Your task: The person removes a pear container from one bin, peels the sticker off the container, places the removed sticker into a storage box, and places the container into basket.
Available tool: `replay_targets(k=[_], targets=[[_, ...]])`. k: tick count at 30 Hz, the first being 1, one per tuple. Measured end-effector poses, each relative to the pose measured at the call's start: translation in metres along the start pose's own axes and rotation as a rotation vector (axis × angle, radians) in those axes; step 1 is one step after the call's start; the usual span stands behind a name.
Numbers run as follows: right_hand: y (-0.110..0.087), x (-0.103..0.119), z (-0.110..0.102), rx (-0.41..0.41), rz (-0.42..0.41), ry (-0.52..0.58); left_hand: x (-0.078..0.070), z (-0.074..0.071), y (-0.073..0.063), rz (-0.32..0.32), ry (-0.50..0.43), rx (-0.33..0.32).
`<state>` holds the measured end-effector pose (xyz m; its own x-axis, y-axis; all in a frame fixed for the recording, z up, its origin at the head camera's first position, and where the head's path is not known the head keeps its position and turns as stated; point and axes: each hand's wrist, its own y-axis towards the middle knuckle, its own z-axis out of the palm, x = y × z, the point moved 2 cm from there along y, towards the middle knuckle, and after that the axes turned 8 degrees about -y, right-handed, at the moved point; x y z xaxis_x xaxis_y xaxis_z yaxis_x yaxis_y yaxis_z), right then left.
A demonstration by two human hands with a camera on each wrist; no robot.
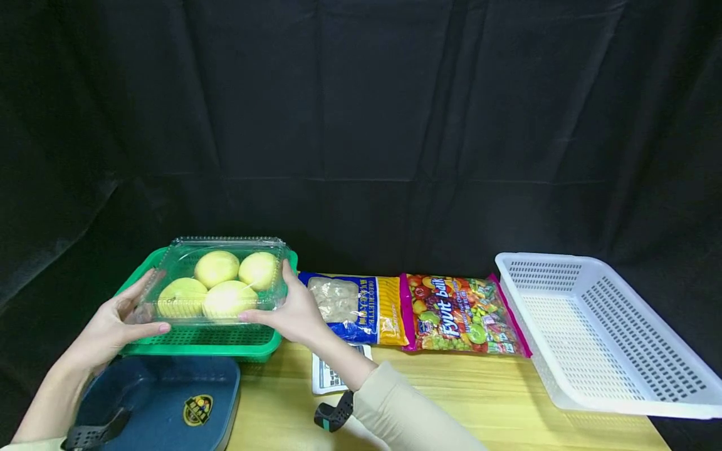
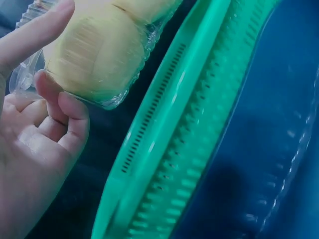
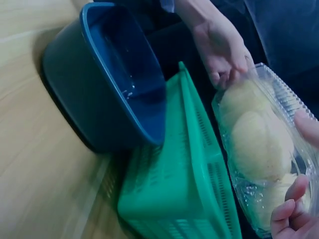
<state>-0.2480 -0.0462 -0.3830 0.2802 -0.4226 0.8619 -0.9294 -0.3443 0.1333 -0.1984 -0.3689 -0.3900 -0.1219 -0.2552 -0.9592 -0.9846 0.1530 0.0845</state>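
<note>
A clear plastic clamshell box (image 1: 225, 247) with several round yellow-green fruits (image 1: 217, 269) inside is held up between both hands. My left hand (image 1: 115, 322) grips its left end, thumb along the front and fingers curled at the side and below. At the right end my right hand (image 1: 293, 310) pinches the box, thumb in front. Directly beneath is a green plastic basket (image 1: 259, 344); in the right wrist view the box stands apart from the basket's rim (image 3: 199, 164).
A dark blue tub (image 1: 163, 388) sits in front of the basket. To the right lie an orecchiette bag (image 1: 366, 310), a colourful fruit candy bag (image 1: 462, 313) and a white card (image 1: 324, 376) partly under my forearm. A white perforated basket (image 1: 609, 332) stands at far right, before a black curtain (image 1: 361, 125).
</note>
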Motion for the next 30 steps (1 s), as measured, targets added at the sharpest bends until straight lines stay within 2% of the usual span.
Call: replay_targets(k=[6,12,21,26,30], targets=[[0.009,0.000,0.018,-0.027,0.083,0.005,0.009,-0.005,0.010,-0.068,-0.015,-0.014],[0.014,-0.005,0.036,-0.044,0.167,0.072,0.017,-0.010,0.016,-0.098,0.034,-0.029],[0.021,-0.001,0.058,-0.098,0.270,0.091,0.035,-0.019,0.019,-0.160,0.083,-0.003],[0.026,0.006,0.068,-0.133,0.325,0.128,0.039,-0.026,0.022,-0.210,0.120,-0.012],[0.029,0.008,0.075,-0.166,0.360,0.189,0.039,-0.029,0.028,-0.224,0.148,0.004]])
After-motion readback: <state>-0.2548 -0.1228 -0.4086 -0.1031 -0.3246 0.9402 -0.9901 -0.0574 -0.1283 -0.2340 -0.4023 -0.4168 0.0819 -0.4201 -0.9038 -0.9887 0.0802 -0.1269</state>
